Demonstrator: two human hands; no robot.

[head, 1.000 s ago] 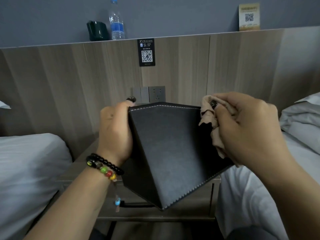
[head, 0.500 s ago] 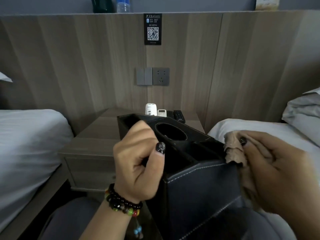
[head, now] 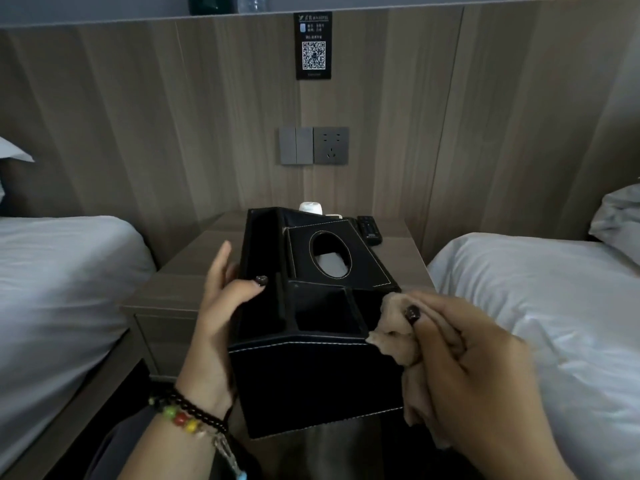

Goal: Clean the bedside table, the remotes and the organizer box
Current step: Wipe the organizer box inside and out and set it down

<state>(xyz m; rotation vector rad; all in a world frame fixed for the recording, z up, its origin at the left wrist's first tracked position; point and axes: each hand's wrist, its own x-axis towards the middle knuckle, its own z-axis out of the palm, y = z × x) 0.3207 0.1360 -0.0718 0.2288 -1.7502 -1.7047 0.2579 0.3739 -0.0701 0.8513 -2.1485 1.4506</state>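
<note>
1. Organizer box (head: 311, 341), black with pale stitching, sits upright between the two hands, its open compartments and the oval tissue slot facing up. It appears held above the lap, nearer than the desk (head: 194, 268); what its base rests on is hidden.
2. Left hand (head: 221, 306) steadies the box from its left side: the thumb hooks over the rim into the long left compartment, and the fingers stand fairly straight against the outer wall. It braces the box, it does not clamp it.
3. Right hand (head: 460, 368) is closed around a bunched tan cloth (head: 391, 334), which touches the near right corner of the box, at the rim of the small right compartment.
4. The relation that matters: the box's long axis runs away from the person, from the hands toward the desk. The uncleaned openings lie just left of and beyond the cloth, so the right hand is the nearer one for wiping. My judgement is that the next stroke goes leftward or forward along the rim or down into a compartment, while the left hand resists the push.
5. Beyond both hands, at the back of the desk, lie a black remote (head: 370, 229) and a small white device (head: 311, 207), partly hidden behind the box.
6. Beds flank the desk, one outside each hand.
</note>
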